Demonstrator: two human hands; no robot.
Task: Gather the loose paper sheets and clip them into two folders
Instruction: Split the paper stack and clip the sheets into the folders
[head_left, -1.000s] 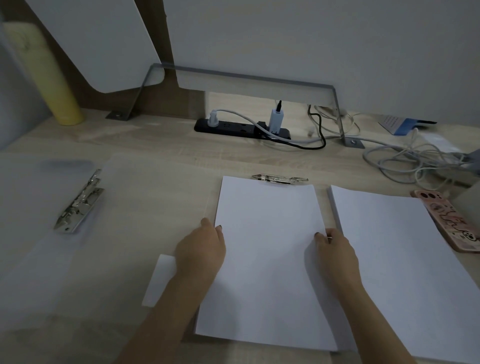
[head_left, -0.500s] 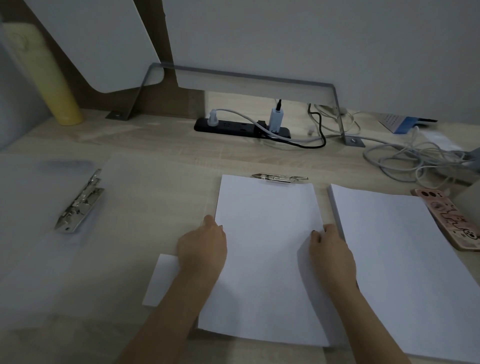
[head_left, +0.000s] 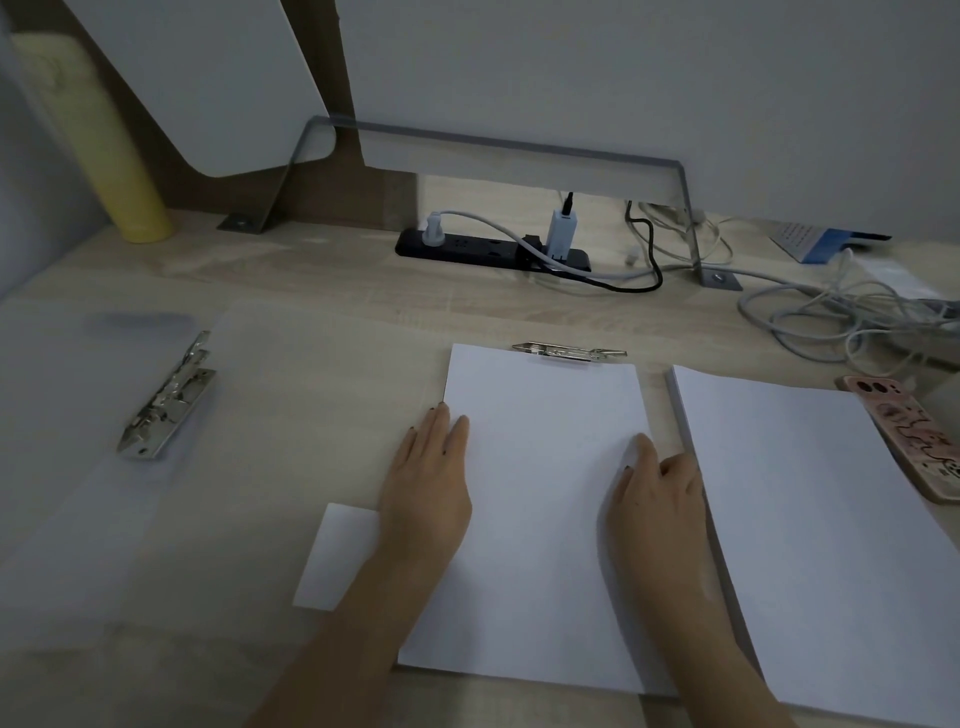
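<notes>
Desk: pale wood desk (head_left: 322, 280) under grey panels; we look down on it from its near edge.
Far left corner: yellow bottle (head_left: 119, 171), upright.
Left side: clear folder (head_left: 78, 493) lies flat, a metal clip (head_left: 169, 402) on it.
Near edge, left of centre: white slip (head_left: 337, 561), partly under our left forearm.
Left hand (head_left: 426, 488): flat, fingers straight and together, pressed on the left edge of the middle stack; it grips nothing.
Centre: middle stack (head_left: 540, 519) of white sheets lies flat, a second clip (head_left: 569, 351) at its far edge; whether it clamps them we cannot tell.
Far edge: black power strip (head_left: 488, 249), plugs in it.
Right hand (head_left: 660, 499): fingers relaxed, nearly straight, resting on that stack's right edge, thumb on the top sheet; it grips nothing.
Right side: right stack (head_left: 810, 519), just beside the middle one, not touching.
Right edge: tangled grey cables (head_left: 831, 322) farther back; pink phone (head_left: 909, 436) just beside the right stack.
</notes>
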